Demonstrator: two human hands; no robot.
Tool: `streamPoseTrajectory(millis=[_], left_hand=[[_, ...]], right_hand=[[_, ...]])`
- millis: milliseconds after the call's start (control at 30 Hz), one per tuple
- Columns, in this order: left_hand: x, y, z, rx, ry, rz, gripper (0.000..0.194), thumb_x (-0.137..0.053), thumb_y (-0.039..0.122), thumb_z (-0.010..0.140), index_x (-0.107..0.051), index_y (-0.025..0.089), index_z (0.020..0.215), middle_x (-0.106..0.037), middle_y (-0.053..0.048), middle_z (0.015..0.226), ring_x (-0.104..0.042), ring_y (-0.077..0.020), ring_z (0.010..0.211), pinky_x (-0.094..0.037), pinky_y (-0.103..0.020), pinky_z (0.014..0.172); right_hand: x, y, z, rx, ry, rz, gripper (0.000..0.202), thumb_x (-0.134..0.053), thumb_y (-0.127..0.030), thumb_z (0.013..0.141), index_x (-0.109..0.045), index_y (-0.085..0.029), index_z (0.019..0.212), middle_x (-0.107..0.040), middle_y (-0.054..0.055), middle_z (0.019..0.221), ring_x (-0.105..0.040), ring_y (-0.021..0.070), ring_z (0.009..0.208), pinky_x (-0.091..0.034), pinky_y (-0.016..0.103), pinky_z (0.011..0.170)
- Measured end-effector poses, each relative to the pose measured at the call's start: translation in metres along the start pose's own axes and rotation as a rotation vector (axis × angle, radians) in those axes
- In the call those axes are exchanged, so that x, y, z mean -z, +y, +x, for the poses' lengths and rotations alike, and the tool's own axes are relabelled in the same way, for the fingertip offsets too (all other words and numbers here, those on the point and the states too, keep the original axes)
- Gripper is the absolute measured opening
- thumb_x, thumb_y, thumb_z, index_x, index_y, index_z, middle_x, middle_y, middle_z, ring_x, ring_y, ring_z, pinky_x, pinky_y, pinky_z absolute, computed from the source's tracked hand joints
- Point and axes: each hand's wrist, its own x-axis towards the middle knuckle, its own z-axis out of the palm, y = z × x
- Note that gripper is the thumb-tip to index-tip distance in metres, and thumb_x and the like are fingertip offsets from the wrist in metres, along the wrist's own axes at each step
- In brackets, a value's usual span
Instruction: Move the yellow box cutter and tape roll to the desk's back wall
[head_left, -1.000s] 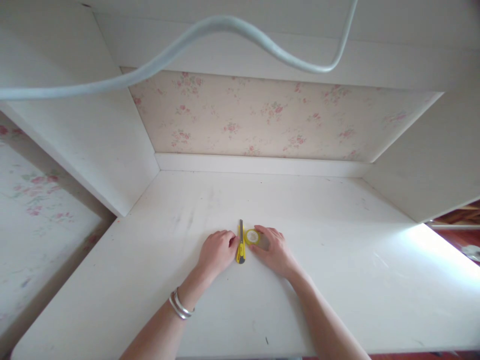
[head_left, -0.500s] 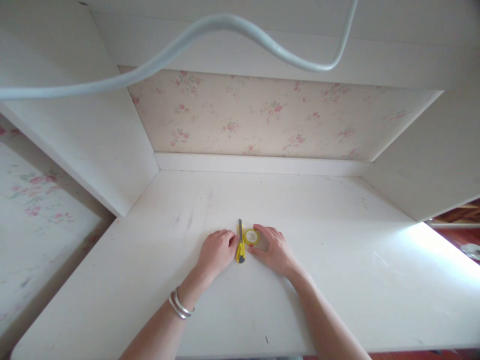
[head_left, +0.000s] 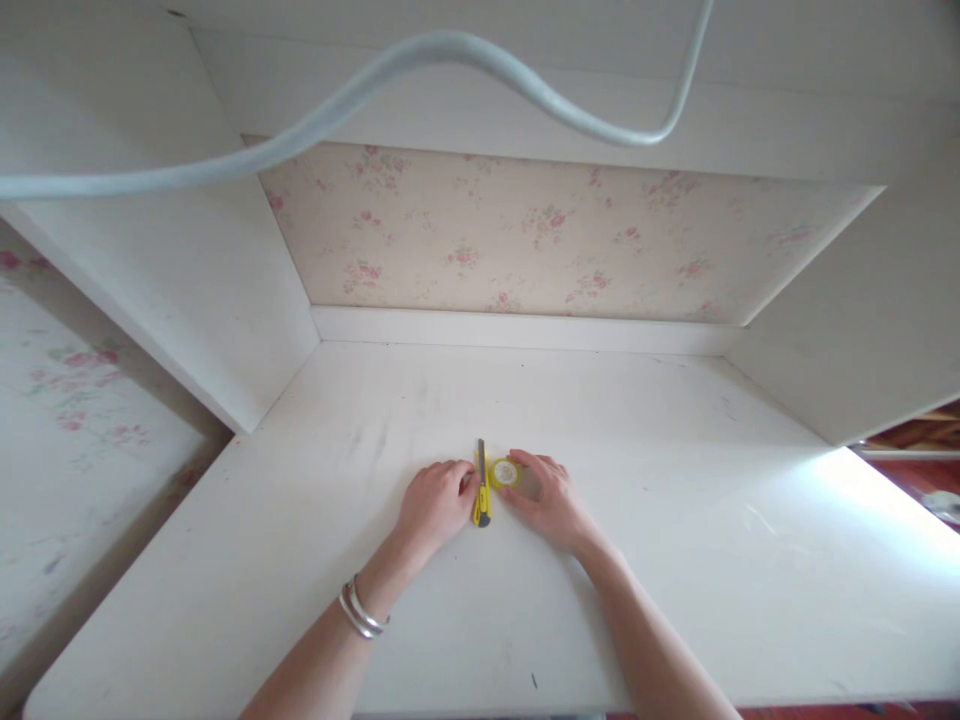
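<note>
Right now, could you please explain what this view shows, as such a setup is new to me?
No machine here: these are a person's two bare hands, seen by a camera worn on the head, looking forward and down. On the white desk lie a yellow knife with its grey blade out and, beside it, a yellow roll of tape. The right hand holds the tape between thumb and finger; the left hand is curled at the knife's left side, though its grip is hard to tell.
</note>
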Motion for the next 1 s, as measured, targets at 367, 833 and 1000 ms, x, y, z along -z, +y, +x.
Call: streamPoseTrajectory(millis=[367,833,1000], left_hand=[[-0.003,-0.004,-0.001,-0.043,0.024,-0.016,0.023,-0.041,0.030,0.092,-0.063,0.023,0.088,-0.067,-0.001,0.083,-0.060,-0.0165,0.079,-0.039,-0.027,0.075],[-0.003,-0.003,-0.001,-0.053,0.023,0.015,0.023,-0.041,0.030,0.093,-0.063,0.023,0.090,-0.068,-0.001,0.084,-0.061,-0.0168,0.082,-0.040,-0.028,0.078],[-0.004,-0.003,-0.001,-0.053,0.027,0.023,0.022,-0.041,0.030,0.092,-0.062,0.024,0.090,-0.068,-0.001,0.086,-0.061,-0.0167,0.082,-0.040,-0.028,0.077]], right_hand=[[-0.002,0.001,0.000,0.013,0.002,-0.035,0.049,-0.067,-0.037,0.075,-0.052,-0.026,0.121,-0.063,0.005,0.114,-0.054,0.0227,0.109,-0.038,0.040,0.095],[0.003,-0.011,-0.004,0.077,0.015,-0.151,0.046,-0.063,-0.032,0.078,-0.052,-0.025,0.121,-0.065,0.006,0.106,-0.056,0.0227,0.103,-0.043,0.037,0.091],[0.003,-0.013,-0.004,0.072,0.011,-0.134,0.049,-0.064,-0.032,0.077,-0.050,-0.025,0.123,-0.063,0.005,0.113,-0.054,0.0230,0.106,-0.040,0.038,0.094]])
